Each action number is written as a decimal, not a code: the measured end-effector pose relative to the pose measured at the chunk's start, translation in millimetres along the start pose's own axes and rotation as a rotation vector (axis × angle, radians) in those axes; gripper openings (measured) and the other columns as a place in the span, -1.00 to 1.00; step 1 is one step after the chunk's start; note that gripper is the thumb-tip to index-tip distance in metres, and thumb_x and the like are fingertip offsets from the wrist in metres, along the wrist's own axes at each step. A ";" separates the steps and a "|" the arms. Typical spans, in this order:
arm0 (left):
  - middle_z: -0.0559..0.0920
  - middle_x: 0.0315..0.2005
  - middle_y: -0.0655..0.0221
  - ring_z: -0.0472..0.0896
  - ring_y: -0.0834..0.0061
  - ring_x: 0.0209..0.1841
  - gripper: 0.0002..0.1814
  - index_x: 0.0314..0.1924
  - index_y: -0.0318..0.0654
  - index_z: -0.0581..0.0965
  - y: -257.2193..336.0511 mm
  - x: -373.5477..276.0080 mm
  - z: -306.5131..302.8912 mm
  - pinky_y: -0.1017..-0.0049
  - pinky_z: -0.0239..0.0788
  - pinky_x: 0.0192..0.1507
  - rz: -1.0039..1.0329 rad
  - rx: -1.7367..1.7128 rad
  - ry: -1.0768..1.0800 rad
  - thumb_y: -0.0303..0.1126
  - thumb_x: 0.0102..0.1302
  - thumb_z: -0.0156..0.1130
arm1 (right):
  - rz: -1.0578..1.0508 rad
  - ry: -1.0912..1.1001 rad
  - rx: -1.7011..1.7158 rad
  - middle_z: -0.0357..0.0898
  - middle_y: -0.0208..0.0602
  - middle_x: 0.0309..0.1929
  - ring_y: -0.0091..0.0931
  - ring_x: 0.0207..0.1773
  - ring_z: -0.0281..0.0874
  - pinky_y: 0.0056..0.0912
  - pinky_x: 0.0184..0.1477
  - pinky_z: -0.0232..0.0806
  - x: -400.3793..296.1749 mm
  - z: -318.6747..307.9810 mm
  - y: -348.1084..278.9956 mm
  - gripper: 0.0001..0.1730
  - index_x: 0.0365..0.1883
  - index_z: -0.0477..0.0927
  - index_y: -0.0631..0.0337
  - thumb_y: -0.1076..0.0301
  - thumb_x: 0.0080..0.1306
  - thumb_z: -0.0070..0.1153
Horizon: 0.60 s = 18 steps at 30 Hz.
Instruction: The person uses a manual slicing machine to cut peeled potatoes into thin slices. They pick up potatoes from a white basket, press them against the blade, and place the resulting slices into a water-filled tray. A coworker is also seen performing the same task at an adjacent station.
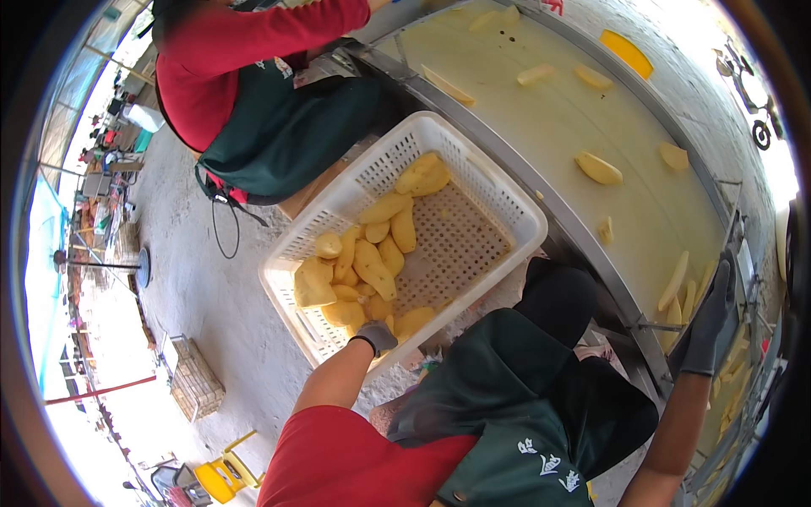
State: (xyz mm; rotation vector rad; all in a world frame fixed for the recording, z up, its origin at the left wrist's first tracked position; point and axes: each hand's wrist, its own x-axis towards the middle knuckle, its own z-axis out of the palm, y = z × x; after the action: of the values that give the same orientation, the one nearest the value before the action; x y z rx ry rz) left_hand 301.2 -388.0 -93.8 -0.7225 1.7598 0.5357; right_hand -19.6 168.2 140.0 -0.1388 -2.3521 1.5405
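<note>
A white perforated plastic crate (488,168) stands before me, with peeled yellow sweet potatoes or similar tubers (374,269) heaped on its left side. My left hand (379,337), in a grey glove, reaches in over the near rim and touches the tubers there; its fingertips are partly hidden, so a grip cannot be told. At the far right, my right hand (711,317), also gloved in grey, rests flat with extended fingers at a dark divider across the metal trough (624,279). Cut tuber pieces (673,281) lie in the cloudy liquid just left of it.
A co-worker in a red top and dark green apron (279,133) sits beyond the crate at upper left. More pieces (599,168) are scattered along the trough. A yellow stool (218,478) and a woven basket (196,380) stand on the concrete floor at left.
</note>
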 end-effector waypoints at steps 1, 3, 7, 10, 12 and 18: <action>0.77 -0.28 0.10 0.77 0.33 -0.26 -0.48 -0.10 -0.37 0.71 -14.0 14.9 11.6 0.34 0.57 -0.04 0.022 0.001 -0.011 -0.01 0.18 0.29 | -0.026 -0.011 -0.055 0.43 -0.24 0.45 -0.47 0.47 0.34 -0.37 0.53 0.10 1.9 -0.5 2.5 -0.47 0.45 0.40 0.34 0.20 0.65 -0.08; 0.77 -0.35 0.14 0.77 0.33 -0.36 -0.49 -0.14 -0.36 0.72 -16.2 18.1 14.0 0.36 0.59 -0.12 0.049 0.029 0.031 -0.03 0.13 0.35 | -0.103 -0.017 -0.036 0.45 -0.23 0.43 -0.48 0.47 0.34 -0.38 0.53 0.10 8.3 -5.9 18.8 -0.49 0.43 0.42 0.34 0.23 0.64 -0.05; 0.77 -0.36 0.14 0.77 0.34 -0.36 -0.52 -0.17 -0.39 0.71 -8.3 -1.2 -7.6 0.39 0.60 -0.25 0.079 -0.140 0.126 -0.05 0.14 0.41 | -0.114 -0.005 0.061 0.48 -0.24 0.41 -0.50 0.45 0.36 -0.41 0.51 0.13 7.5 -7.0 24.2 -0.51 0.41 0.44 0.36 0.30 0.61 0.01; 0.75 -0.35 0.23 0.76 0.46 -0.31 -0.49 -0.08 -0.38 0.66 21.7 -24.4 -51.8 0.47 0.60 -0.29 0.218 -0.554 0.190 -0.01 0.28 0.43 | -0.124 0.043 0.117 0.50 -0.26 0.39 -0.51 0.41 0.40 -0.43 0.46 0.18 5.6 -3.5 35.5 -0.53 0.41 0.45 0.33 0.36 0.59 0.06; 0.74 -0.32 0.28 0.74 0.50 -0.34 -0.49 -0.03 -0.35 0.63 67.5 -67.4 -85.0 0.50 0.58 -0.32 0.508 -0.915 0.136 0.00 0.33 0.42 | -0.136 0.125 0.037 0.53 -0.24 0.35 -0.50 0.37 0.45 -0.41 0.40 0.25 -7.9 0.5 15.8 -0.53 0.40 0.47 0.29 0.40 0.56 0.10; 0.68 -0.16 0.34 0.71 0.54 -0.25 -0.56 0.19 -0.28 0.52 274.4 -204.6 -105.9 0.57 0.59 -0.20 1.208 -1.042 -0.178 -0.06 0.57 0.16 | -0.540 -0.202 -0.396 0.52 0.16 0.26 0.06 0.32 0.48 0.01 0.36 0.34 -102.1 58.7 -120.6 -0.31 0.34 0.46 0.30 0.33 0.25 0.33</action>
State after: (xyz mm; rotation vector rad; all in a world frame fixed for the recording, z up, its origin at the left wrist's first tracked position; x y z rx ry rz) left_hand 78.9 -222.2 133.0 -0.1372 1.5073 2.3403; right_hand 69.3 41.1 206.0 0.5418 -2.5329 0.8631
